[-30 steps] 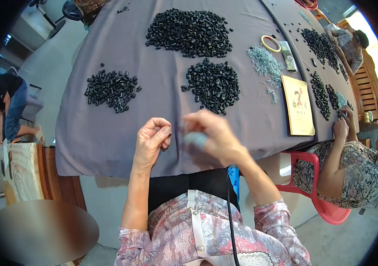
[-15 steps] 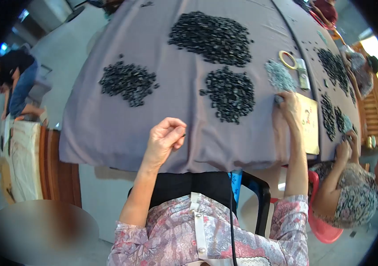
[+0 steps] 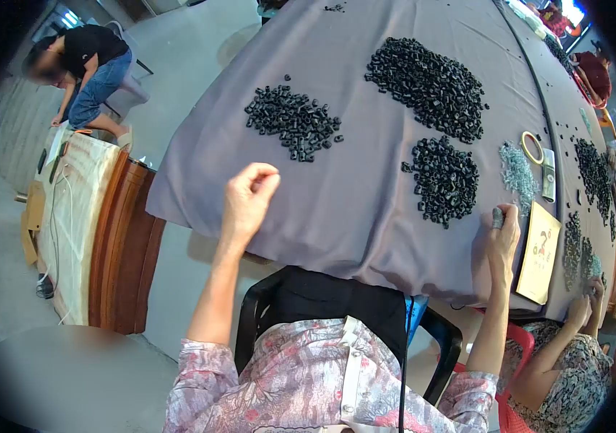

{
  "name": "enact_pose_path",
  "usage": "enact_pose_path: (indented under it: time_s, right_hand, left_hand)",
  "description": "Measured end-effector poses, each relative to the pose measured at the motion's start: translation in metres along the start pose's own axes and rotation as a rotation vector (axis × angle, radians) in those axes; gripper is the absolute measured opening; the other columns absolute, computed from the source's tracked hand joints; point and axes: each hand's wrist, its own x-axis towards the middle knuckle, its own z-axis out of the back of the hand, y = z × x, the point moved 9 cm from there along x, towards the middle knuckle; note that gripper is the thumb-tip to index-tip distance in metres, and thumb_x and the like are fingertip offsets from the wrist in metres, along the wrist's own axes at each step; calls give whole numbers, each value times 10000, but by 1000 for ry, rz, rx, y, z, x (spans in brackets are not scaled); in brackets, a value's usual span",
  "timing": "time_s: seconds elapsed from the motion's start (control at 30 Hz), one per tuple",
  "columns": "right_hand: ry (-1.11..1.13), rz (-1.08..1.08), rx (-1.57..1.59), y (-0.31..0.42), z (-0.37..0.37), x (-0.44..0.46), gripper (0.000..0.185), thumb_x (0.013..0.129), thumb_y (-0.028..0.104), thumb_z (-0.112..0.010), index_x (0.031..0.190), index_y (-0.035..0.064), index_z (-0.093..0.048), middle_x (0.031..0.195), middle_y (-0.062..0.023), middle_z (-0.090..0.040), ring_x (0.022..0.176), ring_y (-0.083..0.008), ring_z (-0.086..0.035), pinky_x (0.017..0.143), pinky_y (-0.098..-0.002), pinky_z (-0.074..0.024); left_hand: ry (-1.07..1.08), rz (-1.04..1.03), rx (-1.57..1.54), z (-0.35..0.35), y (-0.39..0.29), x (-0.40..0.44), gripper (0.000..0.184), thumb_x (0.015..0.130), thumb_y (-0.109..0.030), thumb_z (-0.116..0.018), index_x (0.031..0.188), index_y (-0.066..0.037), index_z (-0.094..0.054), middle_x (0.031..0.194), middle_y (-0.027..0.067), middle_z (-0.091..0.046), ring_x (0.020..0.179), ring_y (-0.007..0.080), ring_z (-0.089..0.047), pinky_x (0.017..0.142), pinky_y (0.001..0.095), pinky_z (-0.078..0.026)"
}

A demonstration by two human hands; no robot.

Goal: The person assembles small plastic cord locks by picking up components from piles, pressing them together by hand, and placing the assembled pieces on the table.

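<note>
My left hand (image 3: 249,200) hovers over the near left part of the grey cloth, thumb and fingertips pinched together. Whatever is in that pinch is hidden. Just beyond it lies a small pile of black pieces (image 3: 293,123), short and tube-like. Over to the right, my right hand (image 3: 504,234) is curled near the cloth, with something grey (image 3: 497,217) at its thumb, either worn or held. It is close to a heap of clear pieces (image 3: 517,172) and left of a tan booklet (image 3: 538,252). Another black pile (image 3: 445,182) lies left of this hand.
A larger black pile (image 3: 427,86) lies farther back on the cloth (image 3: 344,209). A tape roll (image 3: 532,147) and a small pack (image 3: 548,175) sit beyond the booklet. Another person (image 3: 564,361) works at the right; one bends (image 3: 95,72) beside a wooden-edged table (image 3: 109,245) at left.
The view has turned left, so the cloth appears shifted right. My left hand has moved left, nearer the small black pile. My right hand has drawn back slightly from the clear pieces.
</note>
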Motion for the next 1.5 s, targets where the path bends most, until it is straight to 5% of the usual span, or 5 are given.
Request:
enact_pose_path:
  time_s: [0.43, 0.63, 1.1, 1.43, 1.5]
  right_hand:
    - [-59, -57, 261, -9, -6, -23, 231, 772, -123, -409, 946, -3, -500, 808, -64, -517, 772, -137, -492, 745, -252, -418]
    - [-53, -104, 291, -7, -12, -25, 399, 601, -152, -352, 946, -14, -496, 806, -114, -524, 789, -228, -529, 768, -293, -429]
    - [-86, -98, 275, 2, -6, -25, 207, 723, -104, -481, 889, 14, -519, 700, -65, -502, 630, -142, -484, 604, -270, -423]
    - [-100, -115, 291, 3, -5, -27, 212, 735, -86, -506, 924, 5, -540, 713, -51, -513, 635, -126, -484, 607, -263, -426]
    - [-95, -116, 293, 5, -5, -28, 221, 741, -77, -514, 946, 2, -543, 738, -50, -525, 653, -122, -490, 628, -251, -428]
  left_hand:
    - [-241, -244, 535, 32, -8, 13, 107, 776, -147, -639, 835, -58, -645, 805, 62, -563, 671, 211, -572, 614, 327, -457]
    - [-98, -493, 471, -38, -57, 26, 70, 757, -91, -644, 816, -54, -646, 786, 62, -568, 680, 211, -566, 612, 313, -454]
    - [58, -558, 901, -133, -53, 51, 89, 758, -126, -631, 821, -72, -600, 838, 43, -516, 848, 232, -495, 713, 392, -373]
    - [95, -636, 269, -121, -90, 9, 91, 752, -23, -608, 829, -46, -564, 822, 37, -538, 745, 179, -502, 676, 312, -418]
    - [359, -28, -270, -142, -56, -11, 64, 797, -25, -595, 850, -34, -560, 781, 12, -565, 633, 89, -505, 565, 231, -421]
